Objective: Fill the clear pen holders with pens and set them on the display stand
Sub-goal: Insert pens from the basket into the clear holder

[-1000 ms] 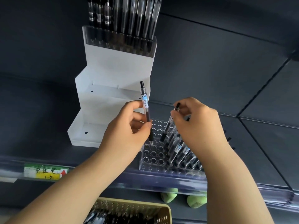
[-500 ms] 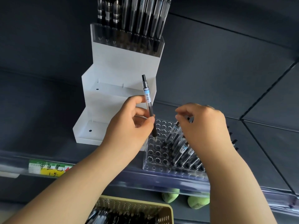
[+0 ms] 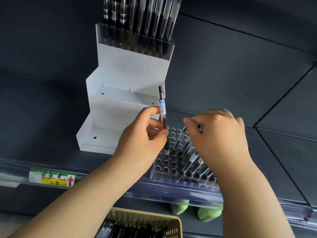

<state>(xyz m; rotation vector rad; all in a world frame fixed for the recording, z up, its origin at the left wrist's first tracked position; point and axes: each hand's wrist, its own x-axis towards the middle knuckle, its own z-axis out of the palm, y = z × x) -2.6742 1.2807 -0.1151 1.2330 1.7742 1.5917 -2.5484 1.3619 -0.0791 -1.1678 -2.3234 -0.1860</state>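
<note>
A clear pen holder (image 3: 165, 166) with rows of round holes lies on the dark shelf, its right side filled with several black pens (image 3: 192, 158). My left hand (image 3: 142, 140) pinches a clear-barrelled black pen (image 3: 162, 107) upright, its tip at a hole near the holder's middle. My right hand (image 3: 217, 133) hovers over the filled rows with fingers curled on the black top of a pen (image 3: 200, 127) there. A white stepped display stand (image 3: 123, 107) stands behind; a filled clear holder (image 3: 135, 38) sits on its top step.
A yellow basket (image 3: 151, 222) with more pens sits below the shelf edge. A green and yellow price label (image 3: 51, 177) is on the shelf rail. Two green objects (image 3: 207, 214) lie under the shelf. The stand's lower two steps carry nothing.
My left hand has lowered the pen's tip to the holder's holes. My right hand has pushed its pen down among the filled rows and stays on its top.
</note>
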